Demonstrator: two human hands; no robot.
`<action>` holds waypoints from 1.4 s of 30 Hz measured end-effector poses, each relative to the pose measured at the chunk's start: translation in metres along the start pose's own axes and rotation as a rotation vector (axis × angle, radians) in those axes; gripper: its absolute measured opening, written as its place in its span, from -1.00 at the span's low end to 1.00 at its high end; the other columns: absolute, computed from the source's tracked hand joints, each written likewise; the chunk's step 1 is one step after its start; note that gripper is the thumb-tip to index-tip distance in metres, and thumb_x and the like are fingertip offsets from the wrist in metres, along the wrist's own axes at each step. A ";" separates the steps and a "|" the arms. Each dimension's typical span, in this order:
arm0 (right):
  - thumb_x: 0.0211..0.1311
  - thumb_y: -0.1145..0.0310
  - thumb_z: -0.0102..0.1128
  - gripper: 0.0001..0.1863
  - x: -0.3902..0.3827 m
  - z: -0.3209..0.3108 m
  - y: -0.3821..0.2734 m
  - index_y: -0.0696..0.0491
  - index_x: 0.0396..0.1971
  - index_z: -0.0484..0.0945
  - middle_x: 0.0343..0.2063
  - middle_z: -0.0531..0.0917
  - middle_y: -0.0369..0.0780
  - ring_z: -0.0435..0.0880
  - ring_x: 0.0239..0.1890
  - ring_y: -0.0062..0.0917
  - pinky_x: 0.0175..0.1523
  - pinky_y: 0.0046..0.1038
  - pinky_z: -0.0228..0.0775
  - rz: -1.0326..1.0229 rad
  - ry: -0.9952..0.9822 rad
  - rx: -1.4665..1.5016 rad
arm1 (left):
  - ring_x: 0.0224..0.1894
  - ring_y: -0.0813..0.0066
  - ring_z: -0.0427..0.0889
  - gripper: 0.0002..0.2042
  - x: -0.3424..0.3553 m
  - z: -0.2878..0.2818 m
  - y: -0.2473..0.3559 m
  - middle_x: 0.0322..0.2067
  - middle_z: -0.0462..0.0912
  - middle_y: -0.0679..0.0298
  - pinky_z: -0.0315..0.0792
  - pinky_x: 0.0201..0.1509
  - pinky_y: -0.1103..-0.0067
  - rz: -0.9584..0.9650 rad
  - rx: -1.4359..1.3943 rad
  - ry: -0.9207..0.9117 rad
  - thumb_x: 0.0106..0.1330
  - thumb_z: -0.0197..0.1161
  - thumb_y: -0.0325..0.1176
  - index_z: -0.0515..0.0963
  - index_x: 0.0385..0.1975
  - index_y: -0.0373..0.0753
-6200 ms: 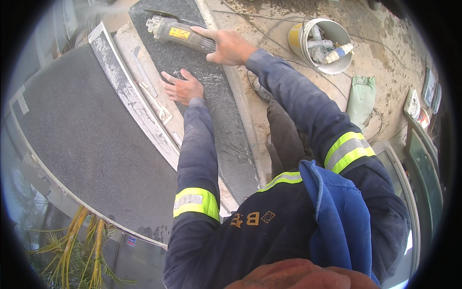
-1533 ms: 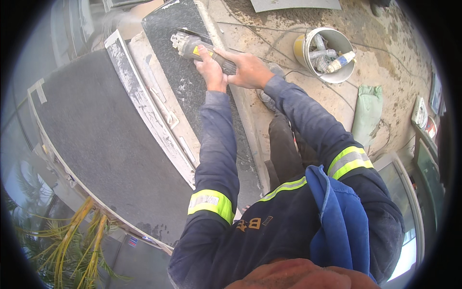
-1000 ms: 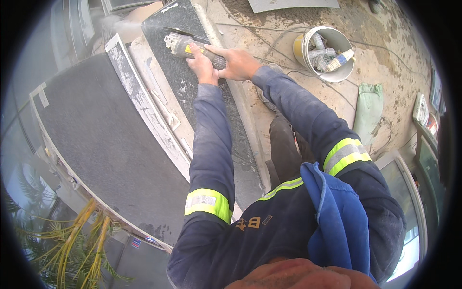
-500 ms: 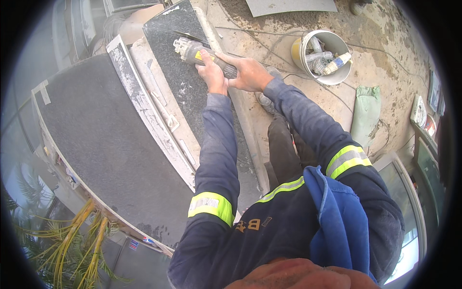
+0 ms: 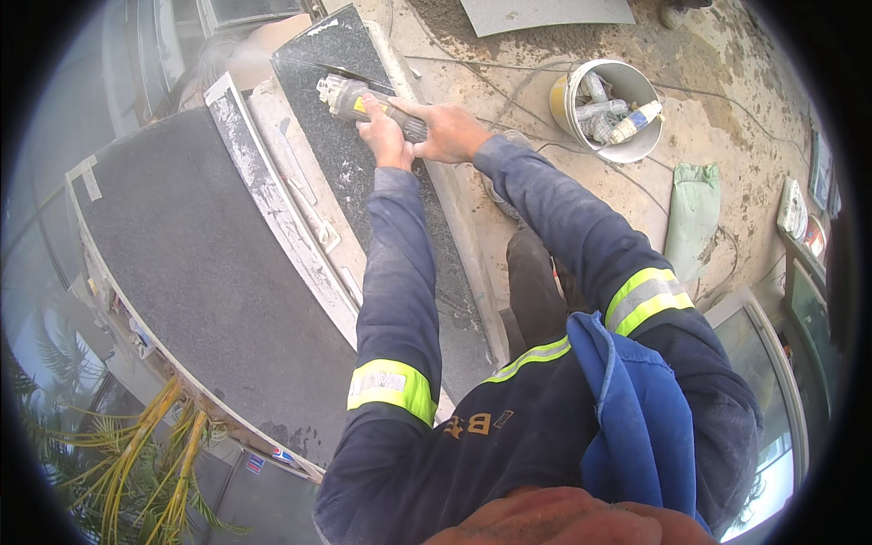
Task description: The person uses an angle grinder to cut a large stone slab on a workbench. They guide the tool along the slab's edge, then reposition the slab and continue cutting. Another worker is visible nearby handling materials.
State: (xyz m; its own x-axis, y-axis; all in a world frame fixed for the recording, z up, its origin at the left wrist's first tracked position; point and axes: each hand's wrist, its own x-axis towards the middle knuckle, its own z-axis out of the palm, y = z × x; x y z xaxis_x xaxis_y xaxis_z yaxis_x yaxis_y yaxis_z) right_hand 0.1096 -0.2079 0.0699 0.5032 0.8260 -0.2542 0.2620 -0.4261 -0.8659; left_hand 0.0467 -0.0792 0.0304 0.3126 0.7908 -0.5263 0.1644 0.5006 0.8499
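My left hand (image 5: 386,136) and my right hand (image 5: 447,133) both grip a grey angle grinder (image 5: 345,98) with a yellow label, the left nearer its head and the right round its rear. Its dark disc lies over the far part of a long speckled dark stone slab (image 5: 380,227) with whitish patches, and pale dust hazes the air left of it. How the disc meets the slab is too small to tell. Alongside are a pale board (image 5: 277,127) and a white, scuffed strip (image 5: 254,163), with a wide dark grey surface (image 5: 200,254) further left.
On the floor at right stand a white bucket (image 5: 647,136) of tubes and a green bag (image 5: 692,218). Cords (image 5: 745,113) trail across it. A grey sheet (image 5: 545,14) lies at the top, glass panes (image 5: 754,363) at far right, palm fronds (image 5: 118,454) at lower left, a shoe (image 5: 674,16) at top right.
Since the earliest frame my left hand has left the slab's side for the grinder, now held two-handed. Over the last second the grinder shifted slightly back and forth; the dust plume thinned.
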 end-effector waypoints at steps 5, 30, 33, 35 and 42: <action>0.06 0.14 0.53 -0.06 -0.013 0.001 0.007 -0.19 0.52 0.36 0.00 0.75 0.08 0.76 -0.01 0.03 0.12 -0.12 0.60 -0.070 0.064 0.042 | 0.17 0.13 0.64 -0.35 -0.016 0.002 -0.001 0.19 0.52 -0.04 0.64 0.17 0.27 -0.034 -0.015 -0.013 0.61 0.13 0.04 0.22 0.39 -0.43; 0.04 0.14 0.55 -0.07 -0.017 0.004 0.012 -0.20 0.50 0.39 -0.16 0.78 0.06 0.77 -0.12 0.01 0.06 -0.12 0.60 -0.087 0.109 0.024 | 0.21 0.09 0.62 -0.34 -0.018 0.003 -0.004 0.27 0.48 -0.09 0.61 0.23 0.28 -0.056 0.014 0.015 0.62 0.14 0.00 0.17 0.41 -0.45; 0.02 0.19 0.53 -0.06 -0.030 0.001 0.016 -0.16 0.50 0.40 -0.03 0.75 0.10 0.76 -0.04 0.01 0.05 -0.17 0.61 -0.088 0.082 0.066 | 0.22 0.11 0.61 -0.35 -0.033 0.004 -0.010 0.27 0.48 -0.08 0.59 0.23 0.29 -0.027 -0.015 -0.006 0.62 0.14 -0.01 0.19 0.42 -0.45; 0.01 0.21 0.52 -0.07 -0.036 -0.012 0.004 -0.15 0.49 0.41 -0.04 0.75 0.10 0.78 -0.10 -0.01 0.01 -0.17 0.62 -0.015 0.009 0.043 | 0.22 0.12 0.61 -0.35 -0.040 0.007 -0.009 0.27 0.48 -0.07 0.59 0.23 0.29 -0.021 -0.018 0.003 0.62 0.14 -0.02 0.18 0.42 -0.44; 0.00 0.21 0.51 -0.09 -0.026 -0.004 0.011 -0.16 0.48 0.43 -0.03 0.75 0.08 0.78 -0.12 -0.01 0.04 -0.15 0.62 -0.036 0.056 0.046 | 0.21 0.12 0.62 -0.35 -0.027 0.006 -0.011 0.28 0.47 -0.08 0.60 0.23 0.30 -0.007 -0.016 -0.005 0.62 0.14 -0.02 0.17 0.41 -0.45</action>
State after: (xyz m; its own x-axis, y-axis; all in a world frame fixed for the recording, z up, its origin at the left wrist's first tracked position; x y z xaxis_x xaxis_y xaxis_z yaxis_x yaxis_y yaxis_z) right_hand 0.1029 -0.2350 0.0691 0.5396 0.8181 -0.1989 0.2431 -0.3776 -0.8935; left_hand 0.0420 -0.1083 0.0358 0.3159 0.7857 -0.5318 0.1512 0.5116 0.8458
